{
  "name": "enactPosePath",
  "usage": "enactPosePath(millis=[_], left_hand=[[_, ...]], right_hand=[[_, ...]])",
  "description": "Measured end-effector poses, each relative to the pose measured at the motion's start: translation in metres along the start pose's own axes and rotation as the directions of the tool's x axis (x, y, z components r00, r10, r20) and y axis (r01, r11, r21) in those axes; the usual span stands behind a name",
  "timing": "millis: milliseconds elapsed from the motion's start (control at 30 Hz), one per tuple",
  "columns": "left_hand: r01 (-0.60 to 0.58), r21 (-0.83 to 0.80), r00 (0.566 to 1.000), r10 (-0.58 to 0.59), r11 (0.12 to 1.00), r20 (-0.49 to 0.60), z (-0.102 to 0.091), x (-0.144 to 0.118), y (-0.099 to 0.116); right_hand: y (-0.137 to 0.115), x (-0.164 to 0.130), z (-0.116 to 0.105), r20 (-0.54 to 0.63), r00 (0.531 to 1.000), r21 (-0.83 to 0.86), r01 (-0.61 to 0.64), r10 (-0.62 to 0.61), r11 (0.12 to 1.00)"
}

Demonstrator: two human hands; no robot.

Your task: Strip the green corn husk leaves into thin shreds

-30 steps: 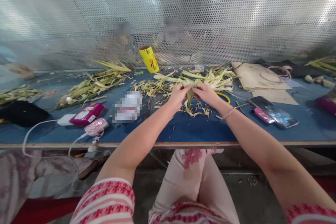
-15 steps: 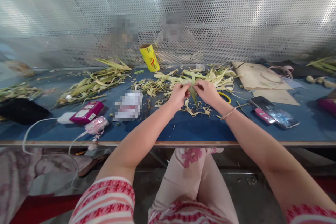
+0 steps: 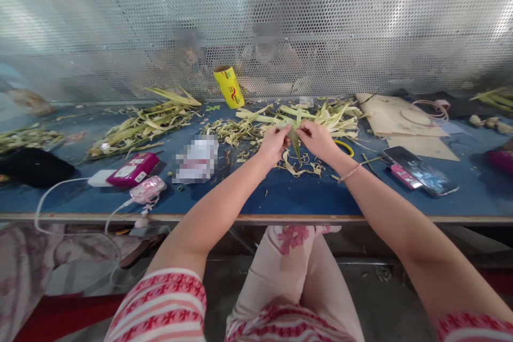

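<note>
While both hands, left hand (image 3: 276,142) and right hand (image 3: 316,139), pinch the green leaf strip (image 3: 295,144) between them, its long axis hangs toward 6 o'clock above the blue counter (image 3: 280,195).

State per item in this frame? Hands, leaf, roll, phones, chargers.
Left hand: pinching the leaf.
Right hand: pinching the leaf.
Leaf: held between both hands, tip hanging down.
Yellow roll: upright, tilted.
Black phone: flat, face up.
Pink phone: cable plugged in.
Magenta charger: flat on the table.
</note>
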State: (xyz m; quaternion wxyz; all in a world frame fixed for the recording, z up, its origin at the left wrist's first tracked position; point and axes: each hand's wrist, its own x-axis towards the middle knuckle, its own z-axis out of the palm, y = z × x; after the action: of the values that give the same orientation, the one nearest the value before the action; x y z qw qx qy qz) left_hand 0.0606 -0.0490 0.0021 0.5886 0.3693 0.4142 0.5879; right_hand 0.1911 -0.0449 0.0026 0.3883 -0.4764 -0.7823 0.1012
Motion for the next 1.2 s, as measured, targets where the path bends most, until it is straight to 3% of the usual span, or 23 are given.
enactPosePath(millis=[100, 200, 300, 467, 667, 800, 900, 1067, 1200], left_hand=[[-0.043, 0.061, 0.998, 0.040, 0.997, 0.040, -0.001, -0.002, 0.000], [-0.057, 0.088, 0.996, 0.050, 0.994, 0.077, -0.001, -0.005, 0.000], [-0.055, 0.112, 0.991, 0.041, 0.992, 0.125, -0.001, -0.006, -0.001], [-0.067, 0.137, 0.990, 0.049, 0.988, 0.130, -0.001, -0.004, -0.002], [0.028, -0.010, 0.995, -0.027, 1.000, 0.100, 0.001, -0.005, 0.001], [0.096, -0.086, 0.990, -0.086, 0.992, 0.112, 0.001, -0.005, 0.003], [0.123, -0.110, 0.989, -0.113, 0.986, 0.090, 0.001, -0.004, 0.003], [0.117, -0.142, 0.990, -0.105, 0.983, 0.092, -0.002, -0.002, 0.002], [0.086, -0.096, 0.991, -0.076, 0.992, 0.106, -0.002, -0.001, 0.002]], right_hand=[[0.000, 0.001, 0.001, 0.096, 0.985, 0.140, -0.159, 0.147, 0.977], [0.005, 0.002, 0.006, 0.146, 0.963, 0.349, -0.264, 0.226, 0.899], [0.011, 0.003, 0.011, 0.138, 0.963, 0.468, -0.269, 0.232, 0.841], [0.015, 0.003, 0.013, 0.123, 0.974, 0.509, -0.228, 0.192, 0.830], [0.010, 0.002, 0.006, -0.007, 0.999, 0.388, -0.038, 0.044, 0.921], [0.004, 0.002, 0.003, -0.057, 0.998, 0.241, 0.011, 0.002, 0.970], [0.003, 0.001, 0.003, -0.087, 0.996, 0.170, 0.042, -0.027, 0.985], [0.004, -0.001, 0.003, -0.183, 0.967, 0.110, 0.201, -0.179, 0.974], [0.006, -0.001, 0.004, -0.153, 0.983, 0.128, 0.125, -0.105, 0.984]])
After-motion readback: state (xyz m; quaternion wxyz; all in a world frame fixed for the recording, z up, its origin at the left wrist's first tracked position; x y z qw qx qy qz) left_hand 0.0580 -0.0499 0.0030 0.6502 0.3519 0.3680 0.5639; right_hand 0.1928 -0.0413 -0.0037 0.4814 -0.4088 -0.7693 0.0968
